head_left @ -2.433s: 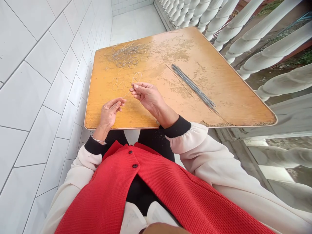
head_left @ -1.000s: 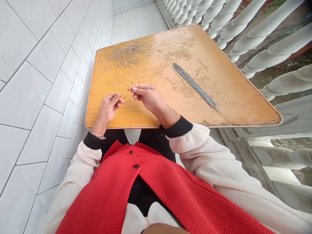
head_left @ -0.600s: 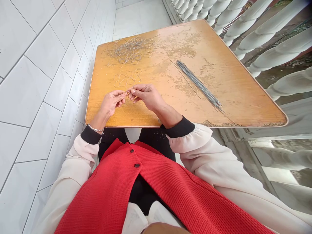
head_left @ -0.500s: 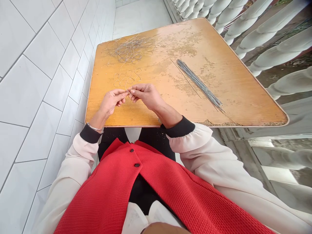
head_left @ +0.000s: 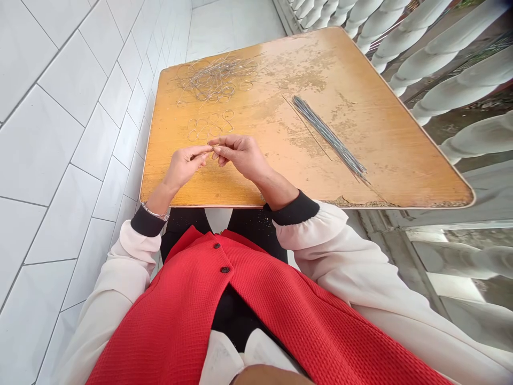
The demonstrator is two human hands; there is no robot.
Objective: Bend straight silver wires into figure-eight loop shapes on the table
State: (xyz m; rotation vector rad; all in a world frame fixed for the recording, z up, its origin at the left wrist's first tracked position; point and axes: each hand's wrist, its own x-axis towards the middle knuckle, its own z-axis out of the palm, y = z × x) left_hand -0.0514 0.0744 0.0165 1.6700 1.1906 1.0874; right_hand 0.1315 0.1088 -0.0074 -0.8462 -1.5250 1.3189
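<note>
Closer together than before, my left hand (head_left: 183, 167) and right hand (head_left: 239, 156) pinch a thin wire (head_left: 210, 148) between their fingertips, just below the wire loops (head_left: 210, 125).

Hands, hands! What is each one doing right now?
Left hand: closed, fingertips pinching a thin metal wire.
Right hand: closed, pinching the same wire.

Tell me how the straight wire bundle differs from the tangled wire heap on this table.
The straight wire bundle lies as tight, parallel lengths in one diagonal strip; the tangled wire heap is a loose mass of crossing strands and loops. The bundle lies to the right of the right hand; the heap lies farther ahead, toward the table's far edge. The bundle looks darker grey, the heap paler. Both are thin wire lying on the worn wooden tabletop.
</note>
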